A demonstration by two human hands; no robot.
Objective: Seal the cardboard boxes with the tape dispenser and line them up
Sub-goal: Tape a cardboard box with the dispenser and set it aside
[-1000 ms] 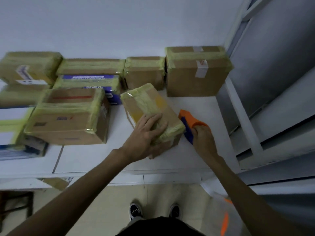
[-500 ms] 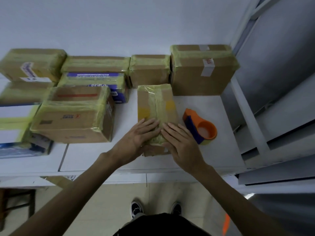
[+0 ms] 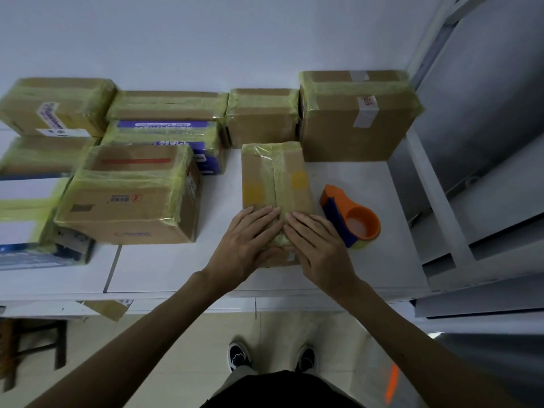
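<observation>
The sealing step seems to be finishing on one small box. It is lying lengthwise near the middle of the front edge of the table, with its far end pointing toward the back edge. The left hand and right hand are both lying flat on the near end of its top. Their fingers are straight and close together, the fingertips nearly meeting over the central strip, and they are pressing the yellowish tape down without gripping anything. The tape dispenser is resting on the table just beside the box, toward the right edge, with no hand on it.

The tape is already running the length of the top, so I judge the next move to be lining up. That is calling for both hands to take the box by its sides and set it square against its neighbours, probably beside the large box sitting in the back right corner, while steering clear of the dispenser.

Counting: there is one tape dispenser, and two hands are working. I am making out nine taped boxes: the one under the hands and eight others along the back edge and the left side. The stack at the left edge is running out of view, so that figure may be off.
</observation>
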